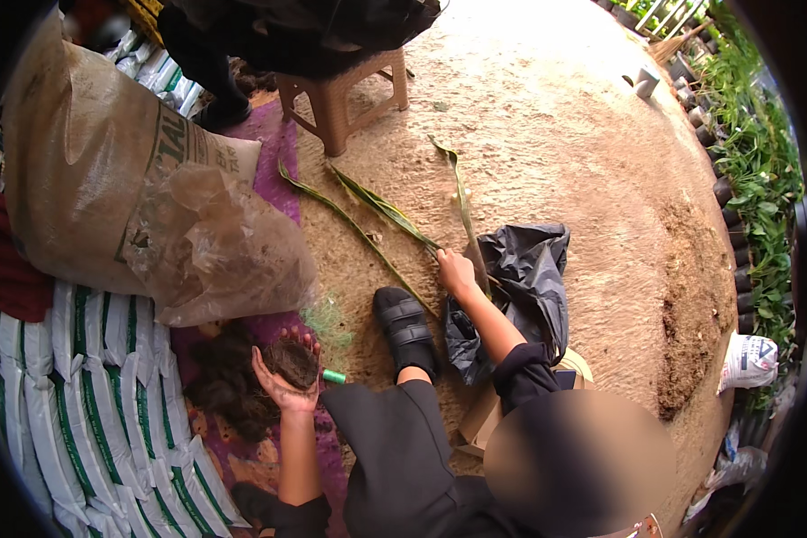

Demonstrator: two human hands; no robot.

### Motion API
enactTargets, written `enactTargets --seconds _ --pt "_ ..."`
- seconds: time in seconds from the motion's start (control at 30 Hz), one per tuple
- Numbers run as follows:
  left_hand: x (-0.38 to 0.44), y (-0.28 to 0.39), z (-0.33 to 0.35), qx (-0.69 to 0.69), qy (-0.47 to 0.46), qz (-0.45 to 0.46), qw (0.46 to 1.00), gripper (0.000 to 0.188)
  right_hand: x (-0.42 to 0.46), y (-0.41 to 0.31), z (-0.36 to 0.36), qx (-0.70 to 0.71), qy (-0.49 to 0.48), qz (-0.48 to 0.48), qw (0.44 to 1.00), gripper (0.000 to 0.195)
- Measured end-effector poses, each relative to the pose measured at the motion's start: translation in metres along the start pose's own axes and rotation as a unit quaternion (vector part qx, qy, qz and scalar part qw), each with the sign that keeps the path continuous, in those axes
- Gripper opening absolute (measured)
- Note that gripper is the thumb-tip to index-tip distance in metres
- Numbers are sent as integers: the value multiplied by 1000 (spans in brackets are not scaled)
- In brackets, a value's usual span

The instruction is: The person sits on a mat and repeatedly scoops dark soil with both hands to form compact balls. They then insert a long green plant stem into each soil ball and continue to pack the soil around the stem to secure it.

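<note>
My left hand [294, 398] is palm up, cupping a round clump of dark, fibrous soil [290, 362]. Beneath and beside it lies a loose heap of dark fibre [228, 376] on a purple sheet [279, 138]. With fingers closed, my right hand [458, 274] grips the lower end of yellow-edged snake plant leaves [383, 212], which stretch away over the ground. Another long leaf [343, 216] lies to their left. A third leaf [464, 195] runs out from a black plastic bag [528, 262] beside my right wrist. Near my left fingers are a green thread spool [334, 376] and tangled green thread [328, 321].
A large filled sack [94, 141] and stacked white-and-green packs [107, 397] stand left. Ahead, a person in dark clothing is by a brown plastic stool [329, 118]. Potted plants [763, 202] line the right edge, near spilled soil [696, 323]. A phone [565, 379] lies near my right sleeve.
</note>
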State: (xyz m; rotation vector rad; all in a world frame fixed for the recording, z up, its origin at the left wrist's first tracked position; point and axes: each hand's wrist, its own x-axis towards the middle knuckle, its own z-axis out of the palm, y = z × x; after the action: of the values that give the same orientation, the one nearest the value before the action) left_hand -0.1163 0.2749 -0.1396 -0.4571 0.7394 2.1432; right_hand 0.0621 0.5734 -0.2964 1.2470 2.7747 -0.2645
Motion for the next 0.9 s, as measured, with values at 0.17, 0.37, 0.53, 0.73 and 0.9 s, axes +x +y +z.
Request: enactTargets --seconds 0.17,0.37,0.53,0.73,0.9 --pt "3 -2 8 0 -51 -18 999 49 5 -5 1 42 -27 35 998 10" --pt "1 -1 -4 0 -21 -5 1000 49 6 -2 -52 432 -236 147 858 24" --pt "-1 5 3 -3 -57 2 998 48 -12 -10 -109 700 -285 173 631 41" --pt "-34 49 27 0 -132 -3 991 43 -79 -38 -180 793 -273 87 538 44" --pt "-98 95 38 -28 -187 21 982 44 -120 -72 -246 813 -290 11 505 46"
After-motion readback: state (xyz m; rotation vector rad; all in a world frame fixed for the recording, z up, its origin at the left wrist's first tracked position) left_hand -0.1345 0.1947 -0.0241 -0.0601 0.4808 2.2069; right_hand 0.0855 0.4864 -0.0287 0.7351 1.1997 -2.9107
